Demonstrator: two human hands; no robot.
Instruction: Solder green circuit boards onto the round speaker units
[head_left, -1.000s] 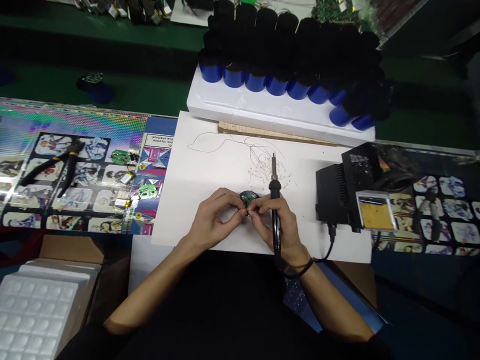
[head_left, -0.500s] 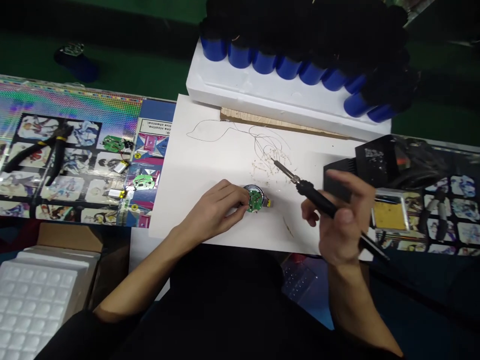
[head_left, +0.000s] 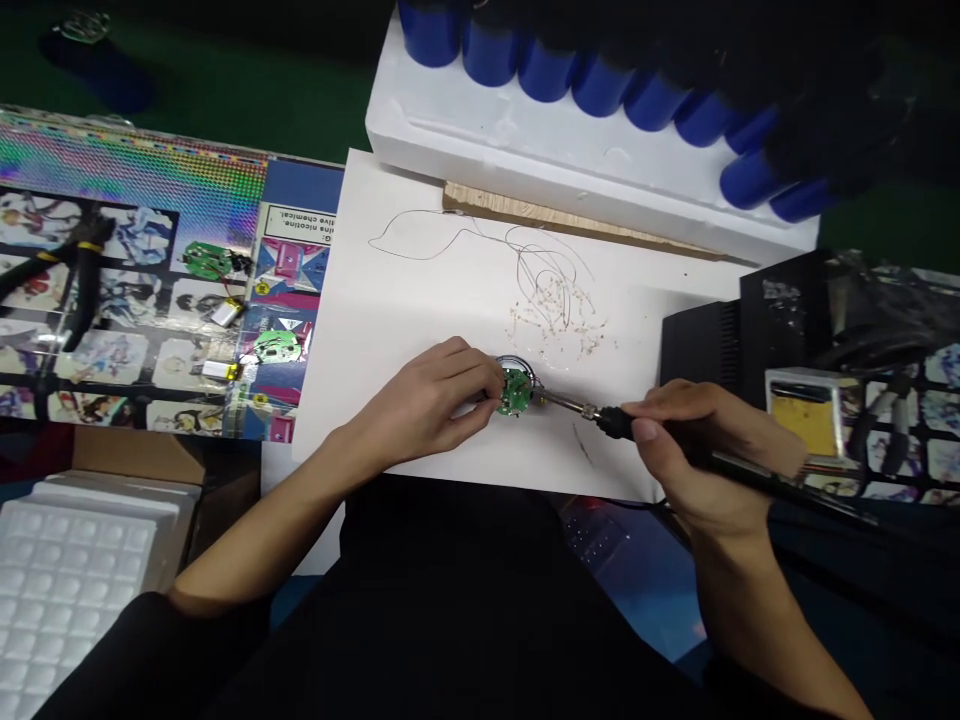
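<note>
My left hand is closed at the left edge of a round green circuit board, its thumb and fingers pinched there. Whether something small is between the fingertips is hidden. The board sits in a round housing on a white sheet. In my right hand is a soldering iron, gripped like a pen. Its metal tip reaches the board's right edge, near a small yellow-ended part; I cannot tell whether it touches. Beyond the board lie a loop of thin solder wire and scattered small bits.
A white foam tray of blue cylinders stands at the back. On the right are a black box and a yellow sponge in a case. Pliers and more green boards lie left.
The soldering iron has come down and left, from above the scattered bits to the board's right edge. My right hand's fingers have closed round it. My left hand stays at the board.
</note>
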